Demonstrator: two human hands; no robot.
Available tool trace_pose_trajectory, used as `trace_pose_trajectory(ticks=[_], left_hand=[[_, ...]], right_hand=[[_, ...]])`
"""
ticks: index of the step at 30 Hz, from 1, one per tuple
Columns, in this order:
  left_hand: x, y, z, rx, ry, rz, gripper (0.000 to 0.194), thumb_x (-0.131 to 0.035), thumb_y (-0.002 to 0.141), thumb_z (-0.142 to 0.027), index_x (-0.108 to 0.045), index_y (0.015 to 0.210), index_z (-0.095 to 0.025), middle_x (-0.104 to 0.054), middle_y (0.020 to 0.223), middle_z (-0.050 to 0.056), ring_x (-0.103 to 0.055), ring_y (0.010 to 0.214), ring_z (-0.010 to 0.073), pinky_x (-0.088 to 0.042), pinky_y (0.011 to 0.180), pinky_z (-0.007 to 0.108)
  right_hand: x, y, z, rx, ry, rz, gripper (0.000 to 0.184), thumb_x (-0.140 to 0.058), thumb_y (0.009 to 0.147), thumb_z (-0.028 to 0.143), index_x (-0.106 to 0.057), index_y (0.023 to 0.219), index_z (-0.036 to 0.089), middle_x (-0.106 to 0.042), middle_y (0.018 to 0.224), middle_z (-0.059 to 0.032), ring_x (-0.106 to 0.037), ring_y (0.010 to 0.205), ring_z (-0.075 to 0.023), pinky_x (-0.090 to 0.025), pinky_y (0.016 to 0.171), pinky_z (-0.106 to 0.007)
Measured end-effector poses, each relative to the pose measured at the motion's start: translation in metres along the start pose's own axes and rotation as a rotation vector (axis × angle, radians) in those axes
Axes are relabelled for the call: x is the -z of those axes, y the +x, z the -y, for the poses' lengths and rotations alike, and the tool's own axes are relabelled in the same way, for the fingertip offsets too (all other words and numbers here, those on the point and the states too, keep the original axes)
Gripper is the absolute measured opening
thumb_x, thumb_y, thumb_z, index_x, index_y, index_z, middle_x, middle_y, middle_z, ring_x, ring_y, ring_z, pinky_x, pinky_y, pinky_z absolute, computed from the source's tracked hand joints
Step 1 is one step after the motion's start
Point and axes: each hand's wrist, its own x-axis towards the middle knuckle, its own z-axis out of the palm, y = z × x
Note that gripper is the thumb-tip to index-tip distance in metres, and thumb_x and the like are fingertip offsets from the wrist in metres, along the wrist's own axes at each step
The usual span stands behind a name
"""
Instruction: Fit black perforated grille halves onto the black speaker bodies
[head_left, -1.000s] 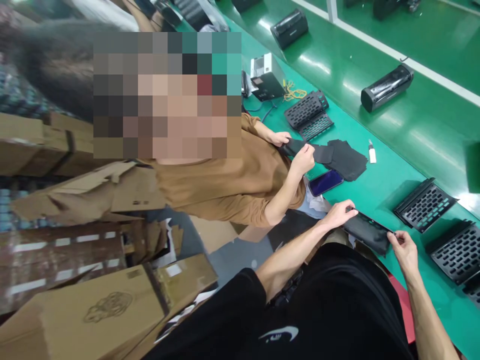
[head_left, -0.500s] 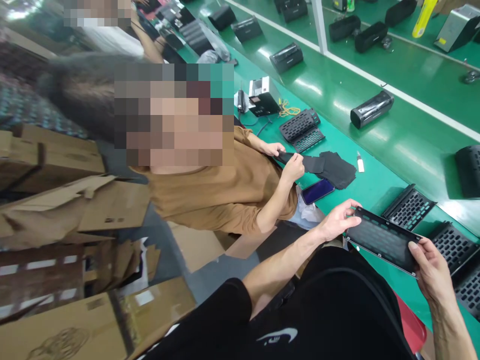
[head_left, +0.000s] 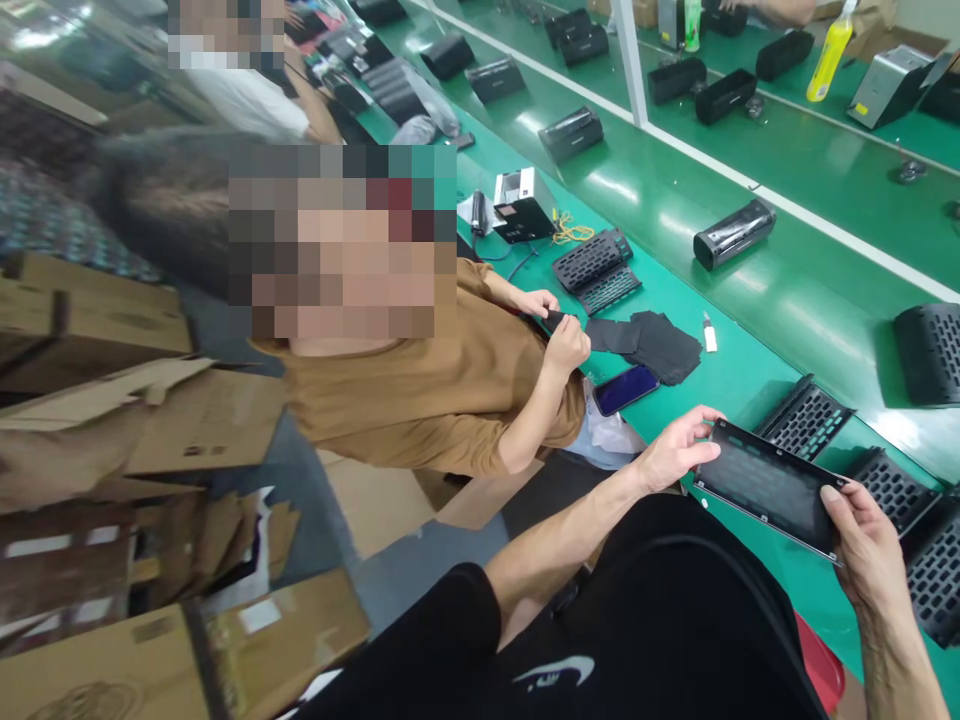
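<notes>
Between my two hands I hold a black speaker grille panel [head_left: 772,490], tilted above the table edge, its mesh-covered inner side facing me. My left hand [head_left: 679,450] pinches its left end, thumb on the near face. At the right end, my right hand [head_left: 862,530] grips it with the thumb pressed on the surface. Just beyond the panel lies a slotted black grille [head_left: 806,415] on the green table. More slotted grilles [head_left: 892,490] lie close by my right hand, partly hidden behind it.
A co-worker in a brown top [head_left: 405,400] sits to my left, handling black fabric sheets [head_left: 660,345]. A phone [head_left: 626,390] and a small white bottle [head_left: 709,332] lie on the table. Black speakers [head_left: 735,233] stand on the green conveyor. Cardboard boxes [head_left: 97,640] fill the floor at left.
The view has shifted slightly, so the surroundings sit a little further left. Both my hands keep their hold on the panel. The co-worker's hands have moved slightly along the black fabric.
</notes>
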Motion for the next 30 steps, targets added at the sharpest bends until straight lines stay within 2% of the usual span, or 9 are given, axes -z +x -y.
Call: trace_pose_trajectory(ticks=[5, 13, 22, 30], left_hand=[[-0.0017, 0.0000, 0.0006, 0.002, -0.019, 0.010, 0.064, -0.088, 0.075, -0.041, -0.058, 0.128, -0.022, -0.064, 0.100, 0.000, -0.058, 0.077, 0.0120, -0.041, 0.068, 0.023], [-0.0028, -0.0015, -0.0016, 0.014, -0.036, 0.011, 0.065, -0.081, 0.069, -0.026, -0.059, 0.131, -0.022, -0.065, 0.098, -0.001, -0.052, 0.065, 0.0079, -0.034, 0.058, 0.021], [-0.0073, -0.0029, -0.0049, -0.001, -0.098, -0.001, 0.063, -0.082, 0.067, -0.023, -0.059, 0.126, -0.021, -0.068, 0.098, 0.000, -0.059, 0.069, 0.0099, -0.042, 0.063, 0.022], [-0.0085, -0.0034, -0.0054, 0.007, -0.109, -0.002, 0.067, -0.080, 0.063, -0.020, -0.060, 0.127, -0.022, -0.068, 0.098, 0.000, -0.057, 0.067, 0.0092, -0.041, 0.062, 0.021]], right_hand=[[0.0033, 0.0007, 0.0017, 0.011, -0.038, 0.001, 0.052, -0.099, 0.065, 0.053, -0.068, 0.093, 0.024, -0.069, 0.077, 0.0050, -0.060, 0.063, -0.0132, -0.050, 0.057, -0.022], [0.0059, -0.0033, 0.0055, 0.053, -0.063, 0.042, 0.054, -0.099, 0.064, 0.053, -0.067, 0.098, 0.025, -0.063, 0.073, 0.0062, -0.055, 0.059, -0.0122, -0.049, 0.055, -0.022], [0.0045, -0.0024, 0.0082, 0.013, -0.054, 0.018, 0.055, -0.099, 0.063, 0.054, -0.067, 0.098, 0.025, -0.064, 0.073, 0.0061, -0.053, 0.056, -0.0117, -0.044, 0.049, -0.020], [0.0022, 0.0005, 0.0089, 0.023, -0.027, -0.012, 0.055, -0.101, 0.060, 0.051, -0.068, 0.095, 0.025, -0.068, 0.075, 0.0057, -0.060, 0.060, -0.0122, -0.051, 0.054, -0.020]])
